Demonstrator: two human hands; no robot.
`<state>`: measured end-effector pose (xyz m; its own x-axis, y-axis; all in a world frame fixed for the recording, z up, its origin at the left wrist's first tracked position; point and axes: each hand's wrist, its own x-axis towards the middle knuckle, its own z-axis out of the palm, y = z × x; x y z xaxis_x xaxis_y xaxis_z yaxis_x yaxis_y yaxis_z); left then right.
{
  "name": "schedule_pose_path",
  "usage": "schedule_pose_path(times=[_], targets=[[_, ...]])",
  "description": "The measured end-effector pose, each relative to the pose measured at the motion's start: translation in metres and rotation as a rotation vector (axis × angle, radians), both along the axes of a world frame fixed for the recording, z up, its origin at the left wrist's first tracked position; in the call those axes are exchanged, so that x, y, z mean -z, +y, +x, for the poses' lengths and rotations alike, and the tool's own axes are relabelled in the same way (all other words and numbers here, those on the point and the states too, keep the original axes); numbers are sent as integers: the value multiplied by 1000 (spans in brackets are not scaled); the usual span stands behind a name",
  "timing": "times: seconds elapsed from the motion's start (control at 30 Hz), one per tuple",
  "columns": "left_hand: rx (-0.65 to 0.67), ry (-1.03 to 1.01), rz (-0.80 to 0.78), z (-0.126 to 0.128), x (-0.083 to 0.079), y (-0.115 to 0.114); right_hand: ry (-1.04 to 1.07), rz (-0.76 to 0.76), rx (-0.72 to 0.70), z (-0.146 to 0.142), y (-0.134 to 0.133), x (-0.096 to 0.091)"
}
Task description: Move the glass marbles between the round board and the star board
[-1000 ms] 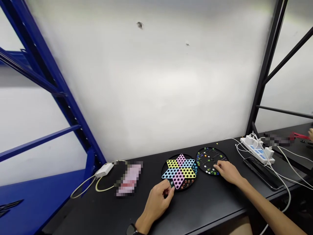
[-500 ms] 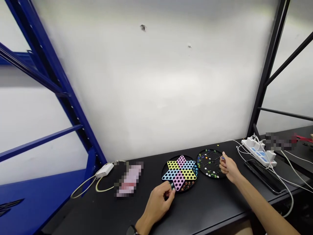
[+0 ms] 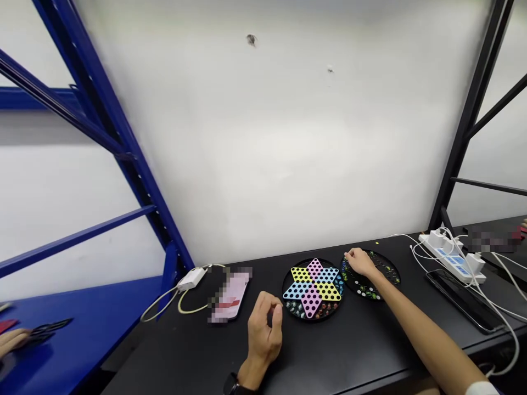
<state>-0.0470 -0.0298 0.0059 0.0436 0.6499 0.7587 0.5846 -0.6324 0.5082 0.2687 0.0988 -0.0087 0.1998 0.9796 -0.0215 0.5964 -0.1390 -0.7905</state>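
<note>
- Star board: on the counter, left of the marble tray, seated in a round black base. Clear-teal marbles sit in its near-left pocket, brown-orange ones near-right, blue ones on the right.
- Marble tray: round, black, just right of the base. White marbles along its near side; green and blue ones scattered elsewhere.
- Right hand: changed most. Was raised at the tray's right side, now over its far-left part, fingers bent down. Fingertips small and partly hidden, so can't tell if it has a marble.
- Left hand: has come off the base's near-left edge; now apart from it, over the counter to the left. Loosely curled, gap between thumb and index; can't tell if anything's inside.
- My read: handling is now at the tray, right hand only; base unattended.
- Further out: pinkish phone left, partly pixelated; white adapter beyond; dark phone and power strip on the right.
- Camera has swung left: co-worker's hand now in view over the blue table.
</note>
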Motion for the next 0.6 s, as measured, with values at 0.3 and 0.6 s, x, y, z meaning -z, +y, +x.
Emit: schedule_pose_path(times=[0.3, 0.6], targets=[[44, 6, -22, 1, 1, 0, -254, -80, -111, -3, 3, -2], [54, 19, -56, 1, -1, -2, 40, -95, -113, 0, 13, -11]])
